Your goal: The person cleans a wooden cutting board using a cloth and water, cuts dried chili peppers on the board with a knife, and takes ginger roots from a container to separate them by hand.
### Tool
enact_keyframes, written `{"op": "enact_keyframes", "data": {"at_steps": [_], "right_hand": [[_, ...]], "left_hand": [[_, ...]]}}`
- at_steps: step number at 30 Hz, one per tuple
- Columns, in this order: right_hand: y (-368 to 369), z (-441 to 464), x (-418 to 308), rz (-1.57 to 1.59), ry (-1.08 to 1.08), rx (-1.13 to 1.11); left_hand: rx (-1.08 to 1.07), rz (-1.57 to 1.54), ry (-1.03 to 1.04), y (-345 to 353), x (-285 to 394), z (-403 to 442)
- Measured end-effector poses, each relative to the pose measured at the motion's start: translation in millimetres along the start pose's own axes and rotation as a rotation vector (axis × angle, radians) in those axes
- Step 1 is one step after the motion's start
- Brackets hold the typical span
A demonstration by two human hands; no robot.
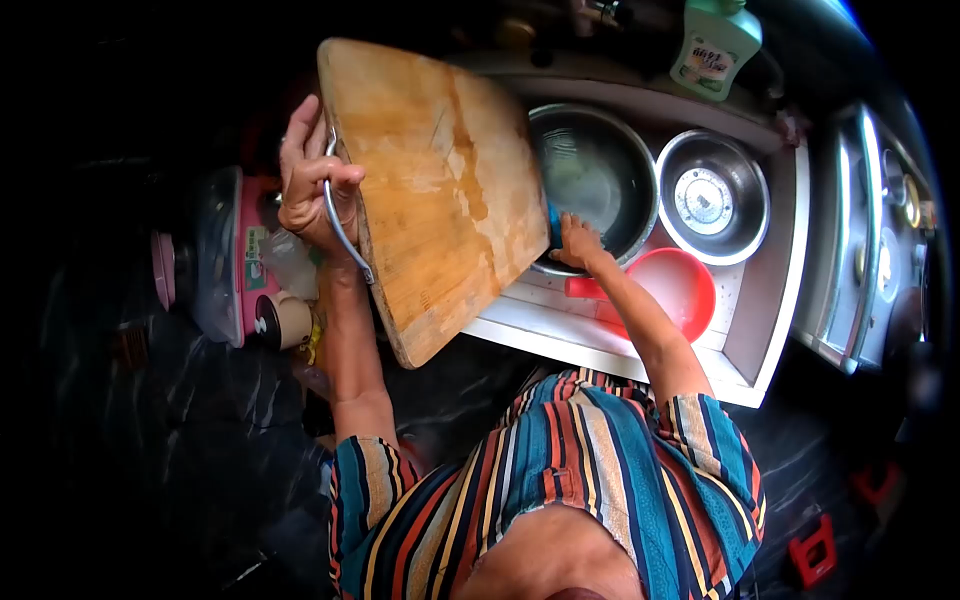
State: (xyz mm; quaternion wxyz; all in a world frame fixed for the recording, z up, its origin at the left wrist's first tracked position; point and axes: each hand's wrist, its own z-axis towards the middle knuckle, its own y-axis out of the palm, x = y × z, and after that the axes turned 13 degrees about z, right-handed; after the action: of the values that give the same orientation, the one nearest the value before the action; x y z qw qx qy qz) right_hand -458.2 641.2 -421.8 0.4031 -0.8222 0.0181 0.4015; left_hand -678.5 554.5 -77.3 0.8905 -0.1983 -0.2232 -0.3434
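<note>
A large wooden cutting board (pixel 440 190), wet and stained in patches, is held tilted over the left end of the sink. My left hand (pixel 318 195) grips it at its left edge, with fingers about the curved metal handle (pixel 335 215). At the opposite edge of the board, my right hand (pixel 578 243) closes on a small blue scrubbing cloth or sponge (pixel 554 224), mostly hidden by the hand and board. Just beyond that hand stands a wide metal basin (pixel 640 185), with what looks like water in it.
In the white sink (pixel 785 290) are a smaller steel bowl (pixel 755 220) and a red dipper (pixel 690 290). A green detergent bottle (pixel 716 50) stands behind. A gas stove (pixel 870 240) is at right, a pink-edged container (pixel 240 260) at left, and a red stool (pixel 812 552) on the dark floor.
</note>
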Motion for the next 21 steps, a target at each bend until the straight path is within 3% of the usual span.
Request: {"op": "enact_keyframes", "data": {"at_steps": [3, 5, 7, 9, 11, 13, 15, 17, 20, 21], "right_hand": [[25, 8, 25, -0.087, -0.038, -0.092], [22, 11, 45, -0.242, -0.183, -0.106], [29, 25, 89, -0.299, -0.159, -0.107], [-9, 14, 80, -0.288, 0.07, 0.134], [-5, 22, 114, -0.355, -0.05, 0.575], [-14, 12, 93, -0.346, -0.06, 0.535], [-3, 15, 111, -0.344, -0.056, 0.503], [47, 46, 161, -0.052, -0.081, 0.339], [35, 5, 87, 0.527, -0.055, 0.461], [2, -30, 30, 0.686, -0.11, 0.425]], "left_hand": [[0.003, 0.029, 0.001, 5, 6, -11], [-0.018, 0.046, 0.019, 4, 1, -19], [-0.012, 0.03, -0.007, -3, -2, -38], [-0.037, 0.094, -0.017, -6, 3, -60], [-0.061, 0.156, -0.012, -10, 4, -89], [-0.07, 0.245, 0.024, -16, -1, -120], [-0.01, 0.118, -0.058, -14, -7, -140], [0.001, 0.17, -0.133, -24, -14, -149], [-0.028, 0.208, -0.3, -36, -13, -146], [-0.07, 0.205, -0.371, -40, -10, -145]]}}
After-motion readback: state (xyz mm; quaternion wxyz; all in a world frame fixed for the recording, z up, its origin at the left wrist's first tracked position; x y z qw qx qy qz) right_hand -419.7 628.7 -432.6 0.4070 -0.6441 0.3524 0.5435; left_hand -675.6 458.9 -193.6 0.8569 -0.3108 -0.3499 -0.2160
